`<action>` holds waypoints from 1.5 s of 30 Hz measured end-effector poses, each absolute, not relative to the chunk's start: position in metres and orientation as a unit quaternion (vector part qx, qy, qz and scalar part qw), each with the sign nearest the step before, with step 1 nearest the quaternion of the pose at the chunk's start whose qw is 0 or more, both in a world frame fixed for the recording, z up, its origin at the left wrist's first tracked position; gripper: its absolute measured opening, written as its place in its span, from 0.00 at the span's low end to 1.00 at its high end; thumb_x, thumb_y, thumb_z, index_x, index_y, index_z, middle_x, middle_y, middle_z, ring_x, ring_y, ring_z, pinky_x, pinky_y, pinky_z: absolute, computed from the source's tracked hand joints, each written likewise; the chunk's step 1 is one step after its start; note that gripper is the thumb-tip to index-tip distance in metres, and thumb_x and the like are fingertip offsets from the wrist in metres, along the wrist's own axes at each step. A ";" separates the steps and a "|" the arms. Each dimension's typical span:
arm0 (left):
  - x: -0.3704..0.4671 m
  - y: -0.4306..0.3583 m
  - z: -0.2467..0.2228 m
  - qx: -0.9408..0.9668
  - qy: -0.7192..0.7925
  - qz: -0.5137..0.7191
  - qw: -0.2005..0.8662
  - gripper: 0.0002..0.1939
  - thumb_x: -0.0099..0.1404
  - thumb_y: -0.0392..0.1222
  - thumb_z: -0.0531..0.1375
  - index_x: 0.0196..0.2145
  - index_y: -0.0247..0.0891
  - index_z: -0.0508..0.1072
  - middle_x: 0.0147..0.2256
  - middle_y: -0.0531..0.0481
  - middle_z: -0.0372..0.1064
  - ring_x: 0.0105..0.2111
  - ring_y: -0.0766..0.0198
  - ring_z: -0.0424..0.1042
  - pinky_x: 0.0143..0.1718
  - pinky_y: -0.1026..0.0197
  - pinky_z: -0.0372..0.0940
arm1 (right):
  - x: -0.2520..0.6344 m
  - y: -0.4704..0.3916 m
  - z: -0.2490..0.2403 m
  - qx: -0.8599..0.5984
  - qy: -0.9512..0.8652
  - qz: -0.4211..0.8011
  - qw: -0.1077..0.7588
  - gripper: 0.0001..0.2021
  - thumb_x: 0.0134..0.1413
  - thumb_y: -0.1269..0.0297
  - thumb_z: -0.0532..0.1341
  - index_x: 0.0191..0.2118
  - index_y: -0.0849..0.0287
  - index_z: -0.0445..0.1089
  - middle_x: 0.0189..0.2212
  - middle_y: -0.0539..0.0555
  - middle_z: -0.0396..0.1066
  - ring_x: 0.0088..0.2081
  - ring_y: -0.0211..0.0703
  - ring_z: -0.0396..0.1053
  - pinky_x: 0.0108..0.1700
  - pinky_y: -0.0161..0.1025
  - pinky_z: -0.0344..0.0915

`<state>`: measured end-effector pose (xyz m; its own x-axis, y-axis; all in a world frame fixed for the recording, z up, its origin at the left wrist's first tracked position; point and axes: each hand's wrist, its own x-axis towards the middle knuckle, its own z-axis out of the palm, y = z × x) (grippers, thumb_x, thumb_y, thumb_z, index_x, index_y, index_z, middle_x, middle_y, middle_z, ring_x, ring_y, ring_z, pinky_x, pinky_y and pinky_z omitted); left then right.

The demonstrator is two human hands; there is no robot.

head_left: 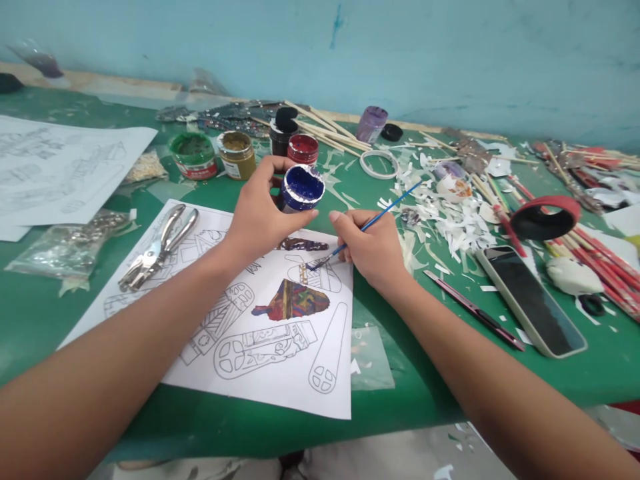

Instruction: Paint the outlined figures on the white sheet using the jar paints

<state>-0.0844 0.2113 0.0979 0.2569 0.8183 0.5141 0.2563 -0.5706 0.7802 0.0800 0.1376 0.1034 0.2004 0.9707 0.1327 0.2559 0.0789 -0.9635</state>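
My left hand (270, 207) is closed around a small jar of blue paint (303, 187), its top uncovered and its rim smeared with white. In my right hand (373, 250) is a thin blue paintbrush (395, 203), pinched near its bristles. The brush tip meets a line-drawn shape on a white sheet (335, 400), where a little blue and yellow-brown colour shows. Below that shape, one drawing (295, 300) is painted in mixed red, blue, green and ochre. A silver hole punch plier (159, 248) lies on the sheet's left part, beside my left forearm.
Behind the left hand stand jars of green paint (194, 155), ochre paint (236, 155) and red paint (303, 148). To the right lie paper scraps (460, 223), a phone (531, 300), a pink cutter knife (475, 310) and a tape roll (545, 217). More printed sheets (65, 167) rest at the left.
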 end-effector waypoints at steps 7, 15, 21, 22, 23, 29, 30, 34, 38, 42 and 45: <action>-0.085 0.210 0.100 0.743 0.366 0.482 0.287 0.28 0.48 0.38 0.72 0.44 0.43 0.65 0.45 0.47 0.71 0.42 0.54 0.73 0.39 0.52 0.72 | 0.082 0.137 0.103 -0.577 -0.532 0.346 0.514 0.22 0.57 0.62 0.61 0.13 0.56 0.60 0.08 0.42 0.55 0.12 0.29 0.53 0.18 0.33 0.54; -0.085 0.212 0.099 0.746 0.363 0.484 0.279 0.28 0.48 0.41 0.73 0.44 0.43 0.65 0.44 0.47 0.71 0.42 0.54 0.73 0.37 0.55 0.71 | 0.082 0.137 0.105 -0.579 -0.527 0.349 0.515 0.23 0.57 0.61 0.62 0.13 0.56 0.60 0.08 0.43 0.54 0.12 0.30 0.54 0.18 0.32 0.54; -0.085 0.212 0.098 0.745 0.364 0.482 0.283 0.28 0.48 0.40 0.73 0.44 0.43 0.65 0.43 0.48 0.70 0.42 0.55 0.73 0.39 0.54 0.72 | 0.082 0.136 0.107 -0.586 -0.513 0.353 0.518 0.23 0.56 0.63 0.61 0.12 0.56 0.58 0.08 0.42 0.54 0.11 0.29 0.54 0.17 0.32 0.54; -0.085 0.212 0.099 0.745 0.364 0.481 0.283 0.28 0.48 0.40 0.73 0.44 0.43 0.65 0.43 0.48 0.70 0.42 0.55 0.73 0.39 0.54 0.72 | 0.081 0.136 0.107 -0.583 -0.514 0.355 0.520 0.23 0.57 0.63 0.61 0.13 0.56 0.59 0.08 0.42 0.54 0.11 0.29 0.54 0.17 0.32 0.54; -0.085 0.212 0.099 0.746 0.365 0.480 0.281 0.28 0.48 0.40 0.73 0.44 0.43 0.65 0.43 0.48 0.70 0.42 0.55 0.73 0.39 0.54 0.72 | 0.081 0.136 0.108 -0.581 -0.517 0.354 0.519 0.23 0.57 0.63 0.61 0.13 0.56 0.59 0.08 0.42 0.54 0.11 0.29 0.54 0.17 0.32 0.54; -0.085 0.210 0.100 0.743 0.371 0.481 0.283 0.28 0.47 0.38 0.72 0.44 0.43 0.65 0.44 0.48 0.71 0.42 0.54 0.74 0.39 0.52 0.72 | 0.083 0.135 0.108 -0.596 -0.521 0.341 0.508 0.23 0.56 0.65 0.61 0.12 0.57 0.58 0.09 0.42 0.55 0.12 0.28 0.53 0.17 0.32 0.54; -0.085 0.210 0.100 0.742 0.371 0.482 0.284 0.28 0.47 0.38 0.72 0.44 0.43 0.66 0.44 0.48 0.71 0.42 0.55 0.74 0.39 0.53 0.72 | 0.084 0.135 0.108 -0.592 -0.517 0.346 0.512 0.23 0.56 0.64 0.61 0.12 0.57 0.58 0.09 0.42 0.55 0.11 0.29 0.53 0.17 0.32 0.54; -0.084 0.211 0.098 0.742 0.368 0.487 0.278 0.27 0.48 0.39 0.72 0.44 0.43 0.66 0.44 0.48 0.72 0.41 0.55 0.73 0.38 0.54 0.72 | 0.084 0.136 0.106 -0.581 -0.520 0.350 0.520 0.22 0.56 0.62 0.61 0.13 0.56 0.59 0.09 0.42 0.55 0.11 0.28 0.53 0.17 0.32 0.54; -0.085 0.211 0.099 0.743 0.368 0.486 0.275 0.28 0.47 0.39 0.72 0.44 0.42 0.66 0.44 0.48 0.71 0.41 0.55 0.73 0.38 0.54 0.72 | 0.084 0.135 0.107 -0.593 -0.515 0.347 0.512 0.22 0.56 0.64 0.61 0.12 0.57 0.58 0.09 0.42 0.55 0.11 0.29 0.53 0.18 0.32 0.54; -0.085 0.209 0.102 0.745 0.377 0.472 0.283 0.27 0.49 0.38 0.72 0.44 0.42 0.65 0.44 0.48 0.71 0.42 0.55 0.73 0.39 0.55 0.71 | 0.085 0.135 0.107 -0.590 -0.508 0.355 0.518 0.22 0.56 0.63 0.61 0.13 0.56 0.58 0.09 0.42 0.55 0.11 0.29 0.53 0.17 0.32 0.54; -0.085 0.209 0.102 0.745 0.380 0.471 0.280 0.27 0.49 0.37 0.72 0.44 0.42 0.65 0.44 0.48 0.70 0.42 0.55 0.73 0.39 0.54 0.71 | 0.085 0.135 0.107 -0.589 -0.519 0.344 0.515 0.22 0.55 0.64 0.61 0.12 0.57 0.59 0.08 0.42 0.55 0.11 0.28 0.52 0.17 0.31 0.54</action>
<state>-0.0849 0.2089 0.1019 0.2673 0.8298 0.4900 0.3029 -0.5550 0.7747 0.0847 0.1354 0.1069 0.2243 0.9659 0.1293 0.2572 0.0693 -0.9639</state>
